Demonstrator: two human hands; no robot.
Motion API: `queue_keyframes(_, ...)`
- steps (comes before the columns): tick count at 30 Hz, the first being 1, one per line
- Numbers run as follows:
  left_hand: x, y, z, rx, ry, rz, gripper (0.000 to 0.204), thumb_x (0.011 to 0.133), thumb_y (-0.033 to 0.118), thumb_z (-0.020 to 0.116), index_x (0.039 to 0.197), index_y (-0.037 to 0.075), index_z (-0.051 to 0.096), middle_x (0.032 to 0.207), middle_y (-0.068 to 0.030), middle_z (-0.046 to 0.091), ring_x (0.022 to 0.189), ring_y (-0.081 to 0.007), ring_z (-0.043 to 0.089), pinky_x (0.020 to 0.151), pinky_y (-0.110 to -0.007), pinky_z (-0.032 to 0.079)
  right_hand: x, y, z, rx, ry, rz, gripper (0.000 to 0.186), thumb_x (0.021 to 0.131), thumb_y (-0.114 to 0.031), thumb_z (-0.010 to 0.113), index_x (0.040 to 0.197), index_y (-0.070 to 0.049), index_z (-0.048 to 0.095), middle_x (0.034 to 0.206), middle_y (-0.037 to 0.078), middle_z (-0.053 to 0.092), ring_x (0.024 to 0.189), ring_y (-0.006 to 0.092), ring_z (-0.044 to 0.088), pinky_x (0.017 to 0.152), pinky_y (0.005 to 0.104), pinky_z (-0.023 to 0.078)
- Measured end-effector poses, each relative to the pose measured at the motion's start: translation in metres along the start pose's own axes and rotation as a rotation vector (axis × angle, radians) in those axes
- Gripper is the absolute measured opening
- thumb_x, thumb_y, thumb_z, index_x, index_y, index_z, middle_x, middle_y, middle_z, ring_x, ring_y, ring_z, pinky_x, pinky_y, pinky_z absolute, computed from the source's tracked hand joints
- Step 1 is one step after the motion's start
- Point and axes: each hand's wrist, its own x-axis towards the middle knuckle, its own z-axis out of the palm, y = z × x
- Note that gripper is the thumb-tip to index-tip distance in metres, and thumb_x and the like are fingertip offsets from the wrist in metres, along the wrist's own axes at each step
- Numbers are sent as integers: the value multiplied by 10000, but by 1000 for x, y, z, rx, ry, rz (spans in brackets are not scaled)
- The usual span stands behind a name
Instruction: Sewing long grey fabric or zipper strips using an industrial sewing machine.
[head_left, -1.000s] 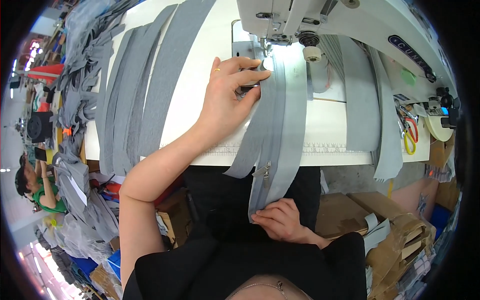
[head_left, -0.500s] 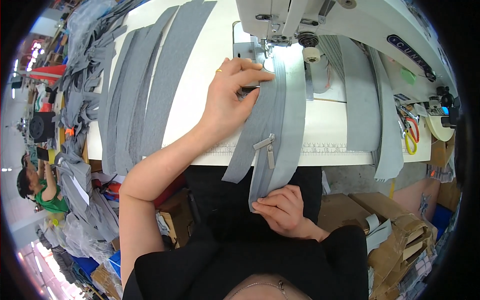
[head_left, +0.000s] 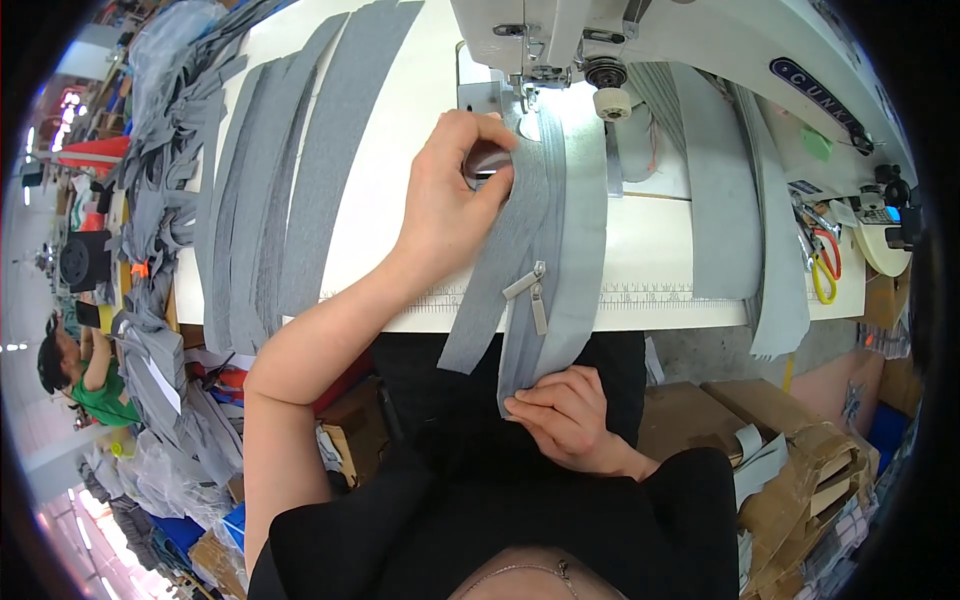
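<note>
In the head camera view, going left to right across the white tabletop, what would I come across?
Loose grey fabric strips → left hand → grey zipper strip → pale grey panel → scissors with red and yellow handles.

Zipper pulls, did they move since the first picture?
Yes, the zipper pulls moved toward the sewing machine: from past the table edge to level with the ruler marks.
</note>
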Motion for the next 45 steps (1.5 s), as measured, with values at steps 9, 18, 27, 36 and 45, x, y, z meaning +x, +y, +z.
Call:
queue_keyframes(9, -3, -5, -1, 169, -49, 185, 259, 896, -67, 723, 1105, 58, 811, 1220, -119, 667, 1300, -300, 642, 858, -337, 614, 4, 0, 0, 1, 7, 2, 330, 708, -61, 890, 1022, -92, 793, 991, 6, 725, 856, 197, 662, 800, 373, 461)
queue_keyframes(18, -1, -6, -2, 97, -61, 114, 299, 927, -53, 685, 1176, 69, 798, 1235, -114, 644, 1064, -217, 689, 840, -303, 582, 19, 4, -3, -34, 65, 3, 306, 713, -63, 887, 1003, -95, 794, 961, 2, 717, 845, 193, 658, 796, 359, 430)
queue_keyframes(27, -2, -1, -5, 240, -118, 216, 354, 918, -77, 669, 1224, 69, 774, 1255, -138, 615, 1063, -232, 687, 880, -320, 583, 35, 11, -8, -50, 87, -13, 310, 743, -81, 872, 1041, -82, 785, 984, 7, 713, 842, 194, 658, 809, 341, 415)
queue_keyframes(36, -1, -4, -3, 45, -100, 104, 314, 855, -135, 670, 1088, 38, 786, 1173, -116, 638, 1239, -282, 658, 923, -325, 587, 39, 10, -8, -116, 134, -32, 292, 730, -65, 873, 1011, -90, 796, 961, 1, 715, 820, 187, 651, 805, 335, 403)
queue_keyframes(45, -1, -4, 1, 91, -62, 151, 266, 884, -72, 671, 1096, 39, 787, 1169, -113, 606, 1020, -258, 657, 810, -332, 578, 44, 7, -10, -179, 153, -21, 295, 738, -71, 867, 1021, -95, 788, 964, -3, 710, 821, 181, 651, 802, 335, 397)
